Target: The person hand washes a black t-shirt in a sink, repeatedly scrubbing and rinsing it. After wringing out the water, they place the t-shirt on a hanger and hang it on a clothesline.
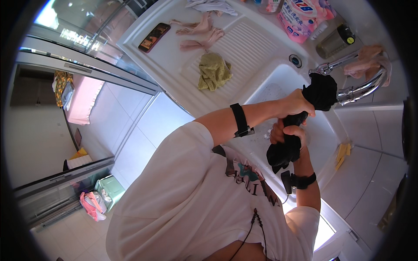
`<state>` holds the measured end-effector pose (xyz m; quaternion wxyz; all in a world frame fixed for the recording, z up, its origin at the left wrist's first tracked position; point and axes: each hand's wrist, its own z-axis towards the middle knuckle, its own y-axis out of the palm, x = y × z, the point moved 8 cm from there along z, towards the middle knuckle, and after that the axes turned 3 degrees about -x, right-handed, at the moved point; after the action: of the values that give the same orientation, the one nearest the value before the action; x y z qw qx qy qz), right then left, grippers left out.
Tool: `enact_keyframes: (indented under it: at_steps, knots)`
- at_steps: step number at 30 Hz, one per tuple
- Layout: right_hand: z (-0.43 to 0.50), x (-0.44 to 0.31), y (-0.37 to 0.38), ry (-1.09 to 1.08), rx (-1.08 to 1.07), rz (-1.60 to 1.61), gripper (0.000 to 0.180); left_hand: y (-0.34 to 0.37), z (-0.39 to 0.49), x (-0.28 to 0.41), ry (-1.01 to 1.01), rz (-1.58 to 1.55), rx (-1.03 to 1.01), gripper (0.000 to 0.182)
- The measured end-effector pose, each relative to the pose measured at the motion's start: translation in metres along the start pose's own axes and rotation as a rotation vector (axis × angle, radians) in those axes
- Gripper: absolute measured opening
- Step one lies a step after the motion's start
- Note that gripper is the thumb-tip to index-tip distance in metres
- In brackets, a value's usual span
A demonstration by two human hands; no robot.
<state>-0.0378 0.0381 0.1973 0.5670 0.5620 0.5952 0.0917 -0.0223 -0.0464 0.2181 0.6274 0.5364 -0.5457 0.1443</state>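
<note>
A wad of wet-looking black cloth [319, 92] is bunched and twisted between my two hands above the white sink basin [321, 137]. My left hand [295, 102] grips its upper part, close to the chrome faucet [354, 94]. Lower down, my right hand [292, 133] is closed around the same cloth, and a loose end hangs out below it. Much of the cloth's middle is hidden by my fingers. On the ribbed washboard [249, 44] beside the basin lies a crumpled olive-green cloth [214, 71].
Pale pink garments [202, 37] and a phone [154, 37] with a lit screen lie on the counter. A pink detergent pouch [302, 19] and a dark bottle [336, 40] line the back edge. Pinkish cloth [369, 65] drapes over the faucet. Yellow pieces [342, 155] rest on the basin's right rim.
</note>
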Motion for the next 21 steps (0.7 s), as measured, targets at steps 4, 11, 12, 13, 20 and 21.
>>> enact_keyframes:
  at_steps: [4,11,12,13,20,21]
  knots:
    - [0.004,-0.007,-0.004,-0.181,0.039,0.048,0.019,-0.004,0.013,-0.006,0.119,0.130,-0.181,0.045]
    - [-0.006,-0.045,-0.027,-0.464,0.078,0.119,0.020,0.014,-0.060,-0.083,-0.308,-0.632,-0.364,0.080]
    - [-0.008,-0.051,-0.024,-0.484,0.042,0.101,0.021,0.021,-0.063,-0.084,-0.316,-0.604,-0.324,0.076]
    - [-0.008,-0.052,-0.023,-0.456,0.058,0.061,0.021,0.030,-0.067,-0.082,-0.321,-0.607,-0.319,0.072]
    - [-0.034,-0.068,-0.029,-0.496,0.109,-0.125,0.020,0.041,-0.067,-0.056,-0.385,-0.092,-0.300,0.050]
    - [-0.038,-0.063,-0.043,-0.482,0.215,-0.097,0.024,0.042,-0.063,-0.057,-0.364,0.028,-0.299,0.049]
